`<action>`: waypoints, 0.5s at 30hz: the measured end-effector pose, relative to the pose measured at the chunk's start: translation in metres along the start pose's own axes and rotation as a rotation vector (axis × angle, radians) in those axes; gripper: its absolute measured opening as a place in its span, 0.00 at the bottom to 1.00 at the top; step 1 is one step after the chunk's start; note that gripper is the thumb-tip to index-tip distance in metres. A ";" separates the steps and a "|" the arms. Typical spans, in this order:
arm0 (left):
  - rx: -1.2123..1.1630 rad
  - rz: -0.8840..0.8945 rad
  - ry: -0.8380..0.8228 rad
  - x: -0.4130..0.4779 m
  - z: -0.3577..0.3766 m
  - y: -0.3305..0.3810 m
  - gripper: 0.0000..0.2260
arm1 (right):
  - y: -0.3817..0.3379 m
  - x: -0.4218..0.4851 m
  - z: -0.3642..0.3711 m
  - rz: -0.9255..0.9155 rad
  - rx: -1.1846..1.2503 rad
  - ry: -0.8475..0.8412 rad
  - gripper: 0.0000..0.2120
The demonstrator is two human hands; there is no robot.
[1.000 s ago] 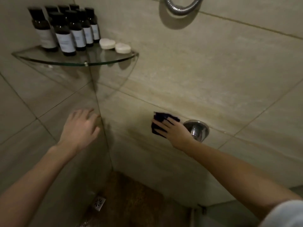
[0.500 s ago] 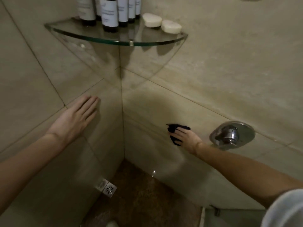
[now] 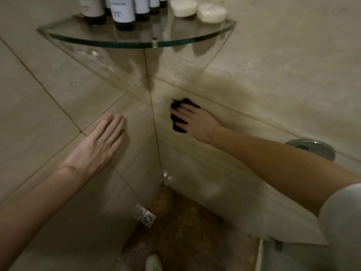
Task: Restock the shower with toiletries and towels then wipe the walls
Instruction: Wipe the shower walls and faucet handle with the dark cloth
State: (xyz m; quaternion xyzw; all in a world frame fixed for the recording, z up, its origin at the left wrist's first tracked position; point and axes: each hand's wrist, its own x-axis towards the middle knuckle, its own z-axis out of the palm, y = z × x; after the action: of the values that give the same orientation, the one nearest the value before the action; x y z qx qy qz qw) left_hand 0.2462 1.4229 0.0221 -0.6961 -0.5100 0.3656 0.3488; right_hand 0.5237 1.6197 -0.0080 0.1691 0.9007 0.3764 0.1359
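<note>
Glossy beige stone-look wall tiles (image 3: 273, 79), a clear glass corner shelf (image 3: 136, 43), a dark cloth (image 3: 176, 119), a shiny metal drain (image 3: 147, 219) and a rough, speckled floor (image 3: 185, 231).

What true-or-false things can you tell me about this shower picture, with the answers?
1. The right hand presses a dark cloth against the wall. True.
2. The left hand holds a bottle. False: it rests flat against the tiles and holds nothing.
3. Two white soaps sit on the glass shelf. True.
4. The bottles stand on the shower floor. False: they stand on the glass shelf, beside the soaps.
</note>
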 end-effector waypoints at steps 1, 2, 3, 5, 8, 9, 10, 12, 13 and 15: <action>0.002 0.004 -0.005 0.000 -0.001 0.000 0.32 | -0.002 0.005 -0.002 0.065 -0.005 0.012 0.26; 0.005 0.008 -0.009 0.000 -0.002 0.000 0.32 | -0.005 0.005 -0.001 0.124 -0.003 0.025 0.28; 0.003 0.009 -0.011 0.000 -0.001 0.000 0.32 | -0.012 0.005 0.002 0.178 0.015 0.040 0.29; -0.005 0.006 -0.007 0.000 0.001 0.000 0.33 | -0.044 0.001 0.021 0.140 0.077 -0.021 0.29; -0.014 0.014 -0.005 0.000 0.000 0.000 0.35 | -0.090 -0.030 0.074 -0.041 0.168 -0.288 0.26; -0.018 0.012 -0.001 0.001 -0.001 -0.001 0.35 | -0.099 -0.042 0.090 0.011 0.252 -0.312 0.25; -0.023 0.011 0.003 0.001 -0.001 -0.001 0.36 | -0.104 -0.053 0.102 0.098 0.253 -0.299 0.26; -0.050 0.019 0.024 0.003 0.001 0.000 0.36 | -0.102 -0.070 0.116 -0.158 0.229 -0.335 0.26; -0.069 0.021 0.033 0.004 0.002 0.001 0.37 | -0.101 -0.075 0.115 -0.292 0.282 -0.310 0.24; -0.126 0.026 0.024 0.005 0.003 0.001 0.36 | -0.094 -0.070 0.099 -0.342 0.443 -0.113 0.19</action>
State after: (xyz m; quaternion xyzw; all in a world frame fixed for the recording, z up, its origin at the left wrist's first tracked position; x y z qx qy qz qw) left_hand 0.2449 1.4276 0.0194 -0.7276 -0.5186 0.3289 0.3057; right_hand 0.6050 1.5921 -0.1348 0.0611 0.9675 0.1321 0.2069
